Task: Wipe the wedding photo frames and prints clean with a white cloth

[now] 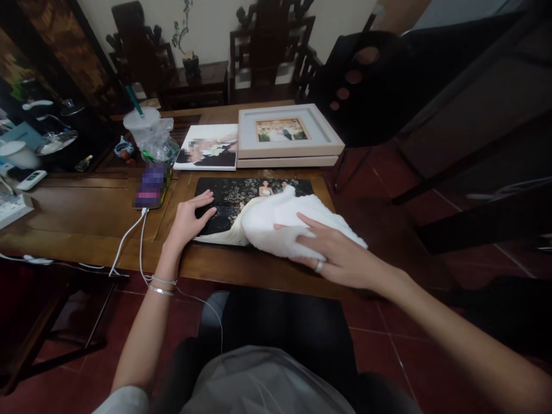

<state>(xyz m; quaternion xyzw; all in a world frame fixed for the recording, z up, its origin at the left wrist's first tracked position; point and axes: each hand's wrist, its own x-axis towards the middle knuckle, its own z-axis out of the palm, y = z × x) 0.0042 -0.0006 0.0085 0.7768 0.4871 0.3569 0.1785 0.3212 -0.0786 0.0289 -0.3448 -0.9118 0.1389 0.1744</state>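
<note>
A dark wedding photo panel (235, 192) lies flat on the wooden table in front of me, showing a bride in a long white dress. My left hand (188, 217) rests on its left edge, fingers stretched out and holding nothing. A fluffy white towel (276, 221) is bunched over the panel's right part and hides much of it. Its right end spreads past the panel. My right hand (336, 253) grips the towel from the right, with some fingers tucked into its folds.
Behind the panel are a white-edged photo board (207, 148) and a framed photo (288, 144) on a flat box. A phone (150, 185) with a white cable lies left, near a lidded cup (142, 123) with a straw. Dark chairs (271, 52) stand behind the table (86, 224).
</note>
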